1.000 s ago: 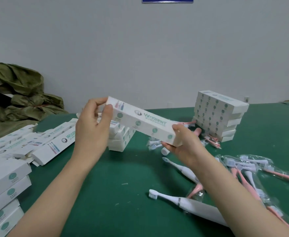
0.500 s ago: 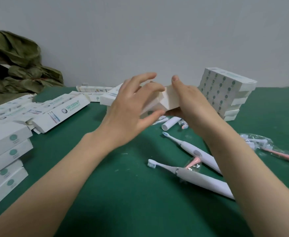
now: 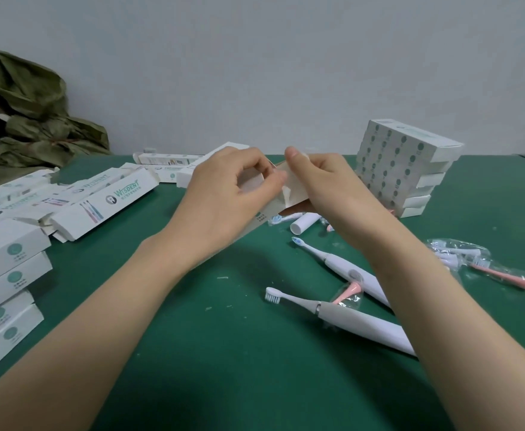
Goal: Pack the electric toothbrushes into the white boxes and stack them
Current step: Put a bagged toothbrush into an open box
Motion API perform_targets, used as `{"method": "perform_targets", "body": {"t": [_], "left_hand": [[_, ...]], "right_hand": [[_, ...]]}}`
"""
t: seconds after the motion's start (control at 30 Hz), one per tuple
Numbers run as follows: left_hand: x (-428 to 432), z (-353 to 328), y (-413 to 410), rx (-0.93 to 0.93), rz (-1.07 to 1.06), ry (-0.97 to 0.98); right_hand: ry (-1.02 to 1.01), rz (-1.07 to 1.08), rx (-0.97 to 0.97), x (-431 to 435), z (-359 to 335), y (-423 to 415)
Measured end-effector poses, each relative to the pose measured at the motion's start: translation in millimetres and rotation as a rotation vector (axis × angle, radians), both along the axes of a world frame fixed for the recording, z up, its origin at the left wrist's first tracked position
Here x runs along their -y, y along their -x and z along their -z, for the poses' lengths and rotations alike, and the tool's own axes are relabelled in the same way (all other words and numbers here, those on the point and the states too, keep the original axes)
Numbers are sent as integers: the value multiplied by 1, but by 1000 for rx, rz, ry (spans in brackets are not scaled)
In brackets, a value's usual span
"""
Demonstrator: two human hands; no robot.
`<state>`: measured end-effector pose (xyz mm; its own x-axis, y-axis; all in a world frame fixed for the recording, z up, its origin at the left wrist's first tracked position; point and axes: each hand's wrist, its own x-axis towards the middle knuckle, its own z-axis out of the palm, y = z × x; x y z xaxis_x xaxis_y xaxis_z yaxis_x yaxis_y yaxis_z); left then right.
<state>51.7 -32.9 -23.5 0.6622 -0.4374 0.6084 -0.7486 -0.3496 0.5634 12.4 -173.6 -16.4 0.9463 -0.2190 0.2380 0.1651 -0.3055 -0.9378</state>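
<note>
Both hands hold one white toothbrush box (image 3: 289,189) above the green table, its open end turned toward me. My left hand (image 3: 233,194) grips the box body, fingers curled at the end flap. My right hand (image 3: 326,185) pinches the box's end, thumb on top. Two white electric toothbrushes lie on the table below my right forearm: one (image 3: 345,321) nearer me, another (image 3: 338,265) behind it. A stack of packed white boxes (image 3: 407,166) stands at the back right.
Loose white boxes (image 3: 105,200) lie scattered at the left, with a stack (image 3: 6,281) at the left edge. Bagged pink and white brush heads (image 3: 485,269) lie at the right. A white cap (image 3: 304,222) sits under the hands. Olive cloth (image 3: 21,113) fills the back left corner.
The box, held lengthwise between both hands a second ago, has been turned end-on toward me. Both hands have closed in on its near end and now finger the flap.
</note>
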Motion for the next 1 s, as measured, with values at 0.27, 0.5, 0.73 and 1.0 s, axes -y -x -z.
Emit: {"method": "perform_targets", "body": {"t": [0.27,0.5,0.73,1.0], "left_hand": [[-2,2,0,36,12,-178],[-6,5,-12,205,-117,-258],[-8,10,-18,186,-121,-186],[-9,15,-22,144,-148,-270]], "right_hand": [[6,37,-25,4,1,-2],[-22,-1,-101,33,-4,6],[1144,-20,-840,96,23,47],[1185,15,-829,84,51,42]]}}
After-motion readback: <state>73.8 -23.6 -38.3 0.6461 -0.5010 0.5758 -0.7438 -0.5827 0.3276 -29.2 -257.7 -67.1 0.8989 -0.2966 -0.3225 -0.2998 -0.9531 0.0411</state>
